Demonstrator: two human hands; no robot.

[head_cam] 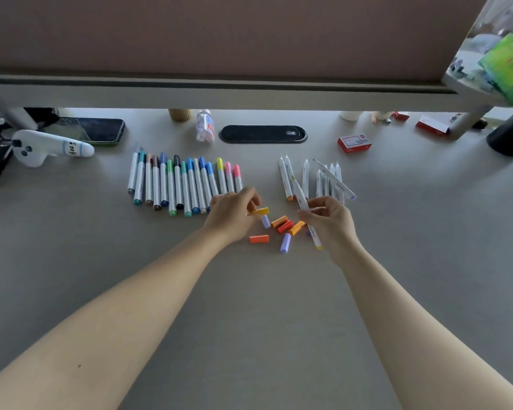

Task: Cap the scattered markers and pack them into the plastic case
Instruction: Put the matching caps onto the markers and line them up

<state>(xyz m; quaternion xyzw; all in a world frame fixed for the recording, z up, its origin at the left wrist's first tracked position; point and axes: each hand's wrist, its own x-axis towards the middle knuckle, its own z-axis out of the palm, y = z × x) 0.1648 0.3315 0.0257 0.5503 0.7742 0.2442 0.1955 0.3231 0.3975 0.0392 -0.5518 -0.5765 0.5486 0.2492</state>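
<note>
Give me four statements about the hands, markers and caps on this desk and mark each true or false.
1. The left hand holds a yellow cap. True.
2. The right hand is empty. False: it holds an uncapped marker.
3. The capped markers lie in a row left of the hands. True.
4. All loose caps are blue. False: they are orange, red and lilac.

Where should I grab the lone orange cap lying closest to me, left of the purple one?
Take the orange cap across its long flat sides, coming straight down from above. It lies flat on the desk, lengthwise left to right and apart from the other caps, so thumb and finger fit on its near and far sides. The left hand, though holding a yellow cap, is nearest.
</note>
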